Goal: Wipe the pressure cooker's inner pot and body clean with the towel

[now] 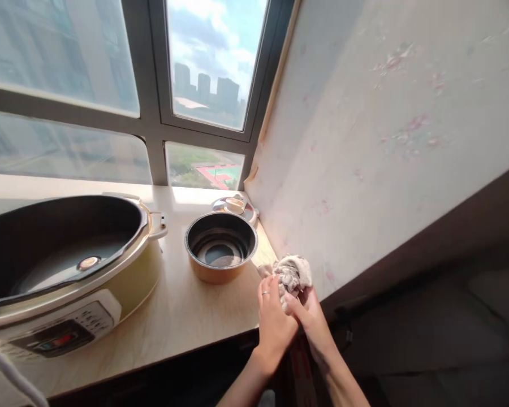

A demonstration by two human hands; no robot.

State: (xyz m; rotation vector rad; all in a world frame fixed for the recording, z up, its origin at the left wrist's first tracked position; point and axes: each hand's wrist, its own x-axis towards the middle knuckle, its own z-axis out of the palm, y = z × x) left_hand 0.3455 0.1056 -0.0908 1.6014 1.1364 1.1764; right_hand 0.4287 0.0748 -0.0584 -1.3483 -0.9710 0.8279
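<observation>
**Left hand (275, 319) and right hand (309, 315) closed on a crumpled cloth (294, 273) by the wall**

Both hands share the grip on the crumpled cloth, fingers curled and pressed into its folds; the left hand, with a ring on one finger, covers the near-left side of the bundle; the right hand holds it from below and to the right, thumb against the fabric. The cloth is pale grey-beige and bunched into a loose ball; it sits at the right end of the light wooden surface (182, 316), right up against the pale wall (385, 141), though contact with the wall cannot be made out. Both forearms rise from the bottom edge of the view, close together.

Just left of the hands stands a small round pot (220, 247), copper-orange outside and dark inside, open and upright; behind it, touching or nearly touching the wall, lies a shiny metal lid (236, 206). Further left, well apart from the hands, a large cream-coloured electric cooker (123, 282) fills that side; its dark pan is open, and a control panel (59, 336) faces the viewer. A pale cable (12, 376) crosses the bottom left corner. A grey-framed window (152, 130) runs behind the surface, showing tower blocks, cloudy blue sky and a red sports court far below.
</observation>
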